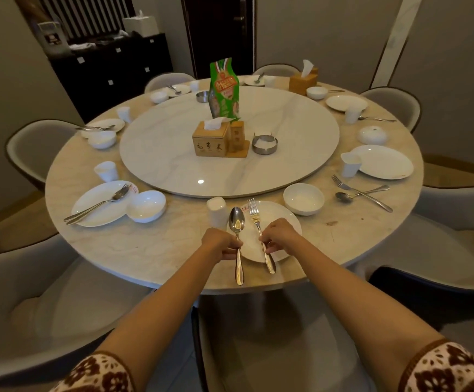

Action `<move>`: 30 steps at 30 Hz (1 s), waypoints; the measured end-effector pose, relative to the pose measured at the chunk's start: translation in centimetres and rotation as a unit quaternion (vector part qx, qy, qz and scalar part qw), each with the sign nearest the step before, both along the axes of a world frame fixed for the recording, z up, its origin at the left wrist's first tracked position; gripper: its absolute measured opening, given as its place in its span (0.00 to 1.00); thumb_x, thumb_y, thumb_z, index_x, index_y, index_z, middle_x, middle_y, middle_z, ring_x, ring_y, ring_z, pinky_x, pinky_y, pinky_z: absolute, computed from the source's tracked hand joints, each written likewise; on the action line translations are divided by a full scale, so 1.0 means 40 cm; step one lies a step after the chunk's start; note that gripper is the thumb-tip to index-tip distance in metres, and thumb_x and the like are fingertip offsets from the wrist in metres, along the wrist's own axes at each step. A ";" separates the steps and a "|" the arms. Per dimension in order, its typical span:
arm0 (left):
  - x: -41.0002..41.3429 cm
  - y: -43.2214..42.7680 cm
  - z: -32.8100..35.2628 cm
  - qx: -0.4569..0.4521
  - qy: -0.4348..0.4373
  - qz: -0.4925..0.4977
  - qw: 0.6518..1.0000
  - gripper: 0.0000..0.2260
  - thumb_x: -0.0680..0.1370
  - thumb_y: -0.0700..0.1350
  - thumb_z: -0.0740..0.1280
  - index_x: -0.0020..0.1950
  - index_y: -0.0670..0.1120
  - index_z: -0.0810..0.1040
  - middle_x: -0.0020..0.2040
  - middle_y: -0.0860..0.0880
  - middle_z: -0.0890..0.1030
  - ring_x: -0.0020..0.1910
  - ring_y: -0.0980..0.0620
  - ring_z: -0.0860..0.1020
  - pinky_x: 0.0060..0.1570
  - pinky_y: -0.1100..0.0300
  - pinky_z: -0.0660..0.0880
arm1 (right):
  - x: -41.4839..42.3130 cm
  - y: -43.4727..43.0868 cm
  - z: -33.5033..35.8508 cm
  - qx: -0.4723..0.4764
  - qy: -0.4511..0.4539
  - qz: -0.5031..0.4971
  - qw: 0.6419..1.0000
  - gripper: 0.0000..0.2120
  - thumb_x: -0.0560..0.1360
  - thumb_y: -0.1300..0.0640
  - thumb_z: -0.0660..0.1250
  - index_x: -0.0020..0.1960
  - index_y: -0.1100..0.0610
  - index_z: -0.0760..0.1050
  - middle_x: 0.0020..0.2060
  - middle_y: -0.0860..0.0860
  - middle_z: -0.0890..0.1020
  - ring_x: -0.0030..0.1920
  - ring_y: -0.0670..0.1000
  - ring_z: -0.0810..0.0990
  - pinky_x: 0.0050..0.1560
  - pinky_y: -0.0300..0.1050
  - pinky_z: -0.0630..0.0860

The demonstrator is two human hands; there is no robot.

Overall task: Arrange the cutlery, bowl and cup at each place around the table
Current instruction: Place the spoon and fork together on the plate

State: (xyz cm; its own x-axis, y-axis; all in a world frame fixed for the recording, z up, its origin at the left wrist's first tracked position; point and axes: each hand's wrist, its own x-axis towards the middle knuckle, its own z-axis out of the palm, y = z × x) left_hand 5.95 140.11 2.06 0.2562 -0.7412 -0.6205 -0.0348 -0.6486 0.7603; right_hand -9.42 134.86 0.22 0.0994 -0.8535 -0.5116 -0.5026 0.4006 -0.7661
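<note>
At the near place a white plate (281, 222) lies on the round marble table (151, 250). My left hand (220, 244) grips the handle of a spoon (237, 222) over the plate's left edge. My right hand (279, 236) grips the handle of a fork (254, 215) over the plate's middle. Both utensils point away from me. A white cup (216, 210) stands upside down just left of the spoon. A white bowl (303, 198) sits to the plate's upper right.
Other places around the table hold plates, bowls, cups and cutlery, such as a crossed fork and spoon (361, 192) to the right. The turntable (286, 128) carries a tissue box (210, 140), an ashtray (264, 142) and a green bag (224, 89). Grey chairs ring the table.
</note>
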 end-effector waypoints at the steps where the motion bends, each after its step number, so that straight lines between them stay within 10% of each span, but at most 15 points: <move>1: -0.013 -0.011 -0.003 0.001 -0.005 -0.004 1.000 0.10 0.72 0.29 0.69 0.51 0.35 0.76 0.40 0.41 0.80 0.36 0.47 0.81 0.33 0.57 0.79 | -0.006 0.001 -0.004 0.001 0.002 -0.003 1.000 0.06 0.73 0.68 0.71 0.48 0.68 0.78 0.36 0.59 0.79 0.31 0.55 0.81 0.38 0.45 0.82; 16: -0.125 -0.113 -0.058 0.018 -0.051 -0.035 0.998 0.06 0.72 0.27 0.66 0.38 0.36 0.74 0.36 0.39 0.79 0.32 0.45 0.79 0.45 0.51 0.81 | -0.069 0.009 -0.045 -0.003 -0.035 -0.044 0.998 0.04 0.72 0.70 0.70 0.43 0.64 0.75 0.38 0.59 0.79 0.34 0.56 0.82 0.35 0.46 0.83; 30: -0.135 -0.116 -0.062 0.050 -0.029 -0.045 0.997 0.07 0.73 0.28 0.65 0.49 0.33 0.78 0.37 0.39 0.80 0.32 0.45 0.80 0.36 0.54 0.80 | -0.040 0.005 -0.053 -0.018 -0.024 -0.059 0.998 0.04 0.74 0.68 0.68 0.40 0.64 0.77 0.34 0.59 0.81 0.30 0.54 0.82 0.32 0.43 0.82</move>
